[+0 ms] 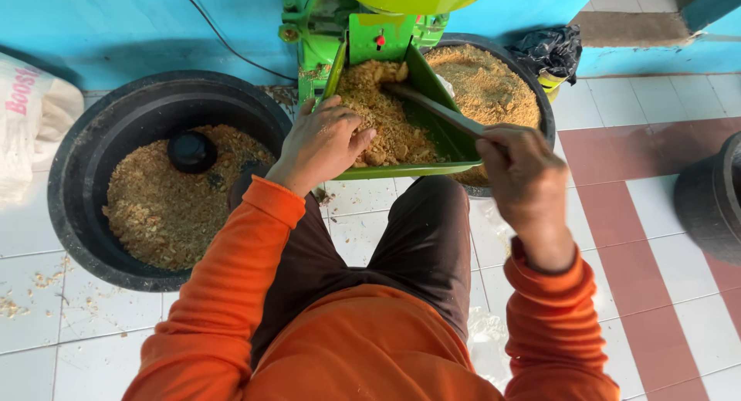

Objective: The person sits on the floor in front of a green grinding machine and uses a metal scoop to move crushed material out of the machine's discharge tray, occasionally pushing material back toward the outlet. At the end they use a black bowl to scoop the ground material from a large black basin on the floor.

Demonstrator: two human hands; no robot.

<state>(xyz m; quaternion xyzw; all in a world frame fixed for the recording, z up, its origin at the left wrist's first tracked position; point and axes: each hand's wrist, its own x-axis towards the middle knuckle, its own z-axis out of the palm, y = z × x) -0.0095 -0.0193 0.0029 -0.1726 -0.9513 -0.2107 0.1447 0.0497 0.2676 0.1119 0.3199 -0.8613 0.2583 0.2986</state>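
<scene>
A green feed tray (432, 168) juts out from a green machine (363, 27) and holds coarse brown crumbs (382, 111). My left hand (320, 142) rests on the tray's left side, fingers curled into the crumbs. My right hand (519, 163) grips the handle of a thin stick (432, 105) whose far end pokes into the crumbs near the machine's mouth. Both arms wear orange sleeves.
A large black tub (73, 177) at left holds brown crumbs and a small black bowl (191, 150). A second black tub (486, 84) of finer meal stands behind the tray. A white sack (27, 115) lies far left, a dark container (710, 200) at right, a black bag (549, 50) by the blue wall.
</scene>
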